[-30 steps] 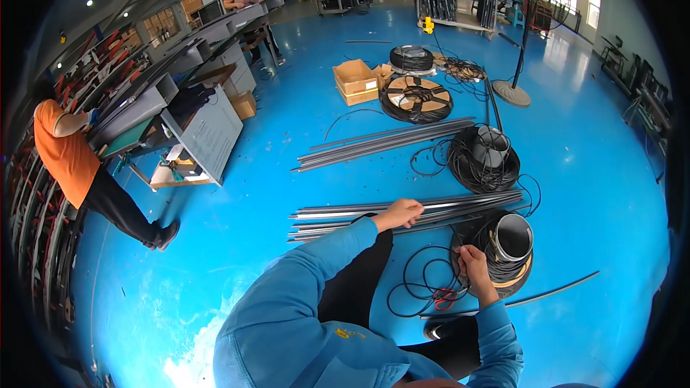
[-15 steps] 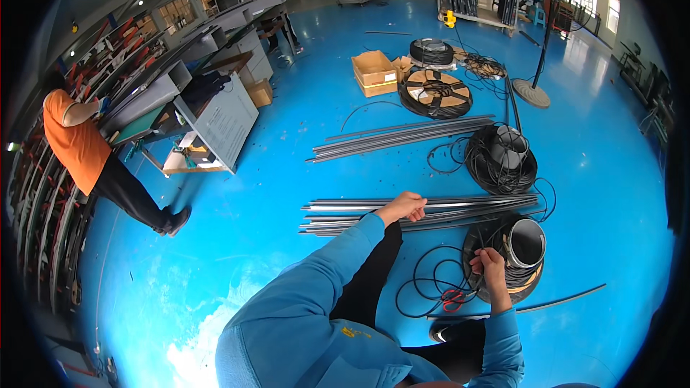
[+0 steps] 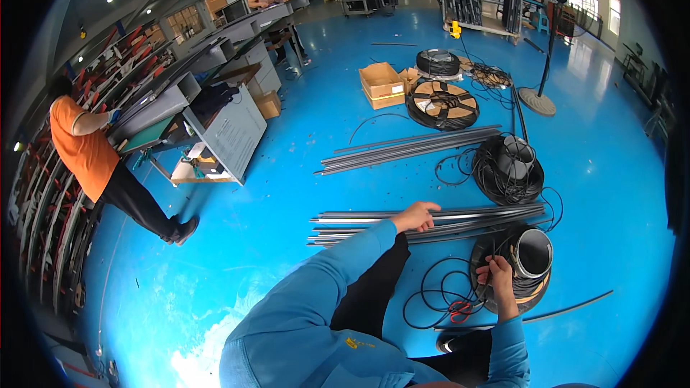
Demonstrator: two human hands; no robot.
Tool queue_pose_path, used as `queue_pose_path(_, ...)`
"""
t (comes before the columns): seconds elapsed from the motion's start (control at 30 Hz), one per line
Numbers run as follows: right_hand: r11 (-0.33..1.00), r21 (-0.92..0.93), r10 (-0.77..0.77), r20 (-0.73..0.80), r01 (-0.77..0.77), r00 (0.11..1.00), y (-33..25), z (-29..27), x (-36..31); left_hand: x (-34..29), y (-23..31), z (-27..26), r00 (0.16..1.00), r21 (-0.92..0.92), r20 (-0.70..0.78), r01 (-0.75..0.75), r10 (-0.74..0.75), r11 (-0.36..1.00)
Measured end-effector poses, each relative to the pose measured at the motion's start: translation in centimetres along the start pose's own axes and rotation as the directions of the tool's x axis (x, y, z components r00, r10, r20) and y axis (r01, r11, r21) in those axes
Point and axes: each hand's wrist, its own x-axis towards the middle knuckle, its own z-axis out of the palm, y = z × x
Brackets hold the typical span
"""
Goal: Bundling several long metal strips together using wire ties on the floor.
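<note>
R grip [image 3: 497, 278] is drawn in narrow, thumb against fingers; looks like it pinches a bit of black cord [image 3: 404, 309], tho the line there is thin & partly hidden. L grip [image 3: 415, 217] has its index finger stretched out, the other fingers curled; can't tell if anything's in it. It's over the dark strips [image 3: 496, 213], which lie roughly side by side on the blue floor [image 3: 273, 251].

The cord's loose loops lie on the floor just L of the cord reel [image 3: 530, 287], w/ a grey cylinder [image 3: 534, 253] on top. R grip is right beside that cylinder.

To handle this well: keep R pinch light but firm, so cord slides w/o kinking. Prob. best to open the crossed loops one at a time, b/c pulling hard could tighten them. Watch the red-handled tool [image 3: 460, 311] by the loops; cord might snag on it. Same w/ the lone strip [image 3: 575, 307] nearer the person, close to the shoe [image 3: 445, 345]. L grip should stay clear of strip ends, as edges may be sharp, & any pull on cord should be smooth so cylinder & reel don't shift.
</note>
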Motion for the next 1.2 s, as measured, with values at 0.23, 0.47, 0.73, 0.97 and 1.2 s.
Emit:
queue_pose_path(0.23,0.998,0.06,-0.01,-0.036,0.012,0.999,-0.7,-1.1,3.0,4.0,11.9,-1.8,0.976,-0.093,-0.083,-0.209,0.202,0.973)
queue_pose_path(0.47,0.998,0.044,-0.04,-0.088,0.044,0.995,-0.9,-0.4,3.0,3.0,11.0,-1.2,0.975,0.059,0.051,-0.217,0.214,0.974)
queue_pose_path(0.73,0.987,0.098,-0.118,-0.11,0.128,0.987,0.2,-1.4,1.6,0.3,-2.9,-6.0,0.982,0.508,0.039,0.139,-0.184,0.85)
queue_pose_path(0.97,0.986,0.019,-0.156,-0.278,0.167,0.948,-4.6,-2.4,0.0,-0.3,-17.6,-15.0,0.972,0.563,-0.191,0.22,-0.134,0.797)
queue_pose_path(1.2,0.991,0.035,-0.11,-0.321,0.128,0.941,-5.4,-2.1,-0.4,4.1,-26.8,-12.2,0.948,0.613,-0.294,0.287,-0.124,0.736)
